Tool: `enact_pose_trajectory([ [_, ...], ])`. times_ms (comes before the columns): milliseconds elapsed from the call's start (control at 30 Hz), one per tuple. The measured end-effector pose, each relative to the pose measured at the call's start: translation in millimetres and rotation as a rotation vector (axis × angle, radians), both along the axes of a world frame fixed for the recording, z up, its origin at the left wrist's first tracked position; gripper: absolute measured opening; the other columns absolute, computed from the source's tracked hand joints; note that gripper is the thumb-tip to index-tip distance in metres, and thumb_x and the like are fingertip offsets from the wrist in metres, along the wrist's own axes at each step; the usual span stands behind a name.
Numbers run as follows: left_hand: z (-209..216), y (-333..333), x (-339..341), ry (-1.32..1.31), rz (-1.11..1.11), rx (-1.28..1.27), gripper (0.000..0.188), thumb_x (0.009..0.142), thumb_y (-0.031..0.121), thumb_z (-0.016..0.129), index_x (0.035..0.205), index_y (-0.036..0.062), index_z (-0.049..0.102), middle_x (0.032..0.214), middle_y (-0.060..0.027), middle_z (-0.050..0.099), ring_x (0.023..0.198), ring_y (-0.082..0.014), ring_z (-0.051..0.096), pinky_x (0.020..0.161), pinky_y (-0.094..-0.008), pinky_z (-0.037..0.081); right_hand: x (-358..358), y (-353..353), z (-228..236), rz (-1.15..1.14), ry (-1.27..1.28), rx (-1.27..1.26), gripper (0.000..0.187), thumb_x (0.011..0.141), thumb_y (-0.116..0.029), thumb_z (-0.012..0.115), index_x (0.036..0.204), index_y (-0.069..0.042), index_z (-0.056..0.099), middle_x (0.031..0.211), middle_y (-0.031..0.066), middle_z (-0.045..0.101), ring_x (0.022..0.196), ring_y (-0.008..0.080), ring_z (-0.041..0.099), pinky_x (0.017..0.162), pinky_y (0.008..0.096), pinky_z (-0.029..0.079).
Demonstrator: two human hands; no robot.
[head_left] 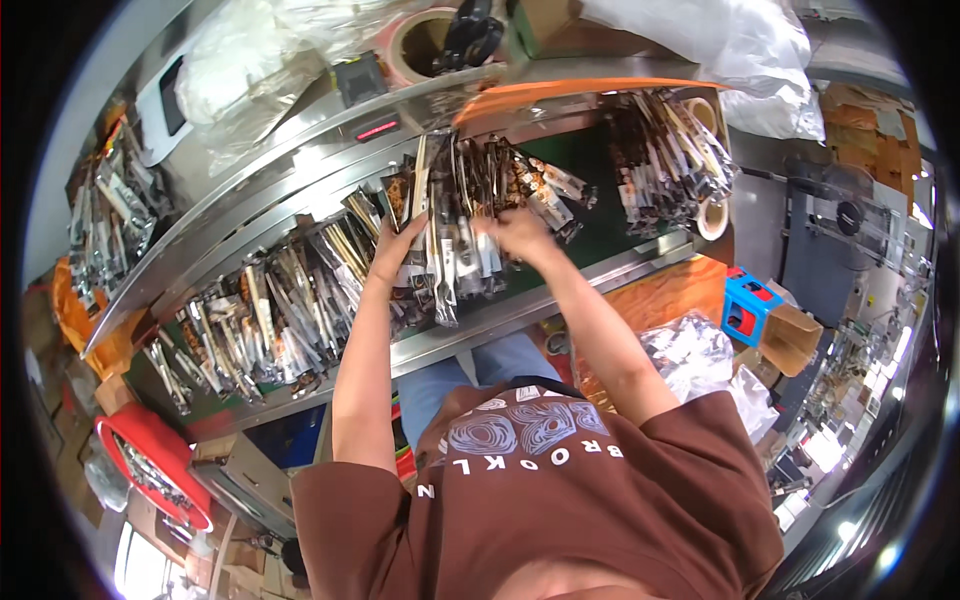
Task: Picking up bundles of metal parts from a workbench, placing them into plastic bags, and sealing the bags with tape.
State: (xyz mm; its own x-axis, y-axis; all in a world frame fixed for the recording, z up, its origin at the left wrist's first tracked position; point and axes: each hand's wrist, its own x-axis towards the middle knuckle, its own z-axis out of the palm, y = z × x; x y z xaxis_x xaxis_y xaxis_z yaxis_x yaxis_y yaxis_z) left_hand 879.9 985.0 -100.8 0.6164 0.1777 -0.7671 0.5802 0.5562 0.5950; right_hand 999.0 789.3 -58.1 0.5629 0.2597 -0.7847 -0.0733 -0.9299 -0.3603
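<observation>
A dense row of slim wrapped cutlery packets (285,310), in clear and dark printed film, lies along the green conveyor belt (590,150). My left hand (398,252) is closed on the left side of a bunch of cutlery packets (440,235) at the middle of the belt, its thumb against the film. At the right side of that bunch is my right hand (522,238). Its fingers point left at the packets and are smeared by motion, so their grip is unclear. A few cutlery packets (550,190) lie askew just beyond it.
Another heap of packets (670,165) sits at the belt's right end, beside tape rolls (712,218). A metal shelf (250,150) behind carries plastic bags (245,85) and a large tape roll (415,45). A red basket (150,470) stands lower left, a blue crate (750,308) right.
</observation>
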Motion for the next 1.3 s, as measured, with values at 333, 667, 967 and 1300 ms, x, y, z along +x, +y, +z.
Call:
enact_pose_trajectory([
  [333, -15, -34, 3, 0.112, -0.309, 0.543, 0.114, 0.057, 0.064, 0.07, 0.138, 0.0028, 0.018, 0.132, -0.028, 0.022, 0.125, -0.0429, 0.024, 0.103, -0.0396, 0.027, 22, -16, -67, -0.142, -0.221, 0.06, 0.11, 0.063, -0.074, 0.053, 0.14, -0.007, 0.014, 0.14, 0.0236, 0.024, 0.129, 0.0443, 0.02, 0.106, 0.0457, 0.016],
  [667, -16, 83, -101, 0.11, 0.087, -0.078, 0.088, 0.074, 0.063, 0.056, 0.133, 0.0021, 0.033, 0.132, -0.011, 0.04, 0.121, -0.0226, 0.037, 0.099, -0.0325, 0.031, -89, 118, -46, -0.212, -0.044, 0.434, 0.106, 0.057, -0.048, 0.077, 0.135, 0.001, 0.024, 0.128, 0.0212, 0.042, 0.121, 0.0306, 0.04, 0.101, 0.0355, 0.031],
  [967, 42, -75, -93, -0.058, 0.055, 0.103, 0.104, 0.072, 0.029, 0.073, 0.14, 0.0006, 0.0, 0.144, -0.0174, 0.015, 0.133, -0.0265, 0.017, 0.108, -0.0364, 0.016, -126, -42, -40, -0.699, 0.577, 0.659, 0.075, 0.077, -0.028, 0.067, 0.136, -0.005, 0.027, 0.13, 0.009, 0.042, 0.118, 0.0188, 0.041, 0.1, 0.0337, 0.03],
  [1300, -17, -15, 31, -0.021, -0.031, 0.319, 0.125, 0.049, 0.056, 0.08, 0.13, -0.0113, 0.012, 0.127, -0.0263, 0.039, 0.12, -0.031, 0.039, 0.101, -0.0339, 0.031, 67, 27, -84, -0.563, 0.521, 0.759, 0.073, 0.081, -0.058, 0.051, 0.129, -0.003, 0.039, 0.125, 0.0088, 0.047, 0.114, 0.0153, 0.044, 0.091, 0.0304, 0.038],
])
